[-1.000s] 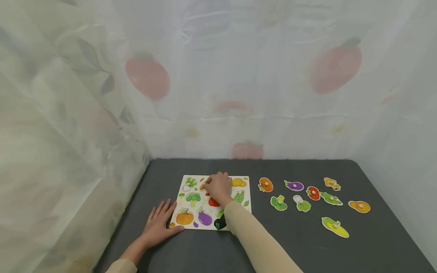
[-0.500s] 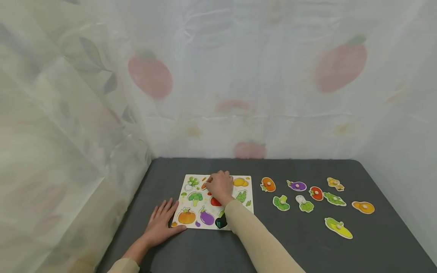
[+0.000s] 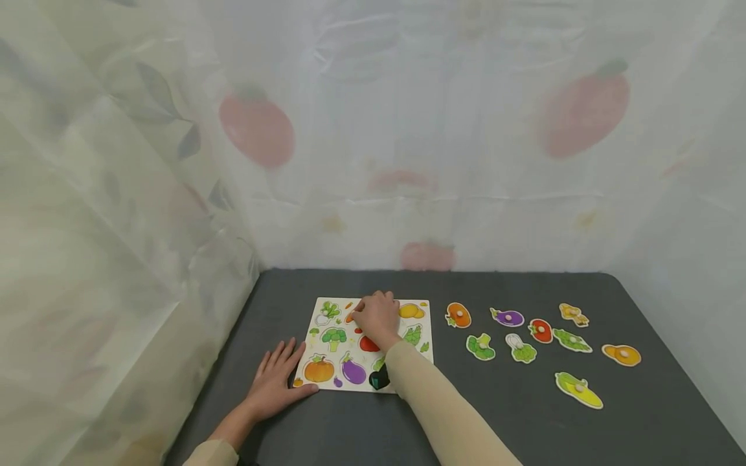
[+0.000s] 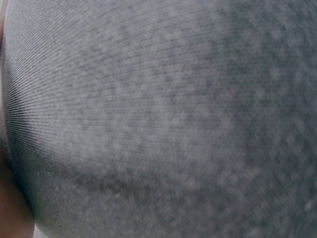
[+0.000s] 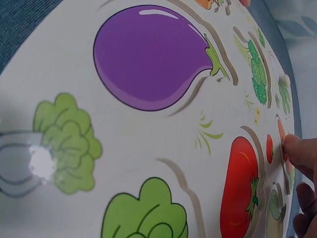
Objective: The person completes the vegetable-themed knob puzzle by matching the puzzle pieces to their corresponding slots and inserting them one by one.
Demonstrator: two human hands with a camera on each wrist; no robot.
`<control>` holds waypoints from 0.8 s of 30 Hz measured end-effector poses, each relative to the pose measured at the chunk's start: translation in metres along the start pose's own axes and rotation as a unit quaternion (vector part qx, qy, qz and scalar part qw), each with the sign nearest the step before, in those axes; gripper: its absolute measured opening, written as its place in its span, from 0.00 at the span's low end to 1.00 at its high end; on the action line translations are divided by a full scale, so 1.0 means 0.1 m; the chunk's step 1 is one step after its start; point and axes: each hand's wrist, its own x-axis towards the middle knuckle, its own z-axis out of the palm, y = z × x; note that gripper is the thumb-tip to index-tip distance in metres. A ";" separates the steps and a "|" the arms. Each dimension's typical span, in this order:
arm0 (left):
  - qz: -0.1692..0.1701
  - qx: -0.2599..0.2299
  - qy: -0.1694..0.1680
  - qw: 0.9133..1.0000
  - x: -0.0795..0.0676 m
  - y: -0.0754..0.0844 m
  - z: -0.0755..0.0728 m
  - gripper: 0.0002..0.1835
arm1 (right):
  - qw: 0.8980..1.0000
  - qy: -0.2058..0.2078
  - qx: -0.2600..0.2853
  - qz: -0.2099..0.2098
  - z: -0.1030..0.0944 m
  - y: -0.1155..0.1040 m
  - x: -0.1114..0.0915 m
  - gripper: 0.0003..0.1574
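Observation:
A white vegetable puzzle board (image 3: 311,349) lies on the dark table. My left hand (image 3: 274,382) rests flat with spread fingers at its left side, the thumb along the near left corner. Reaching over the board, my right hand (image 3: 379,320) pinches an orange carrot piece (image 3: 350,318) at the carrot slot in the upper middle. In the right wrist view the thumb and curled fingers (image 5: 292,148) are right at that carrot, close over the board. A printed eggplant (image 5: 148,57) and tomato (image 5: 239,188) show nearby. Only grey ribbed cloth (image 4: 148,114) fills the left wrist view.
Several knobbed vegetable pieces lie loose right of the board, among them a pumpkin (image 3: 458,315), an eggplant (image 3: 507,318), a broccoli (image 3: 480,347), a tomato (image 3: 541,331) and a yellow-green long one (image 3: 579,389). A patterned curtain (image 3: 350,162) stands behind the table.
The whole head view has shifted slightly, so everything appears a little farther right. Both hands keep almost the same places on the board.

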 end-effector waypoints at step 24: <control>-0.005 0.002 -0.006 1.000 -0.01 0.03 -0.03 0.60 | 1.000 -0.010 -0.002 -0.021 -0.01 0.01 -0.01 0.11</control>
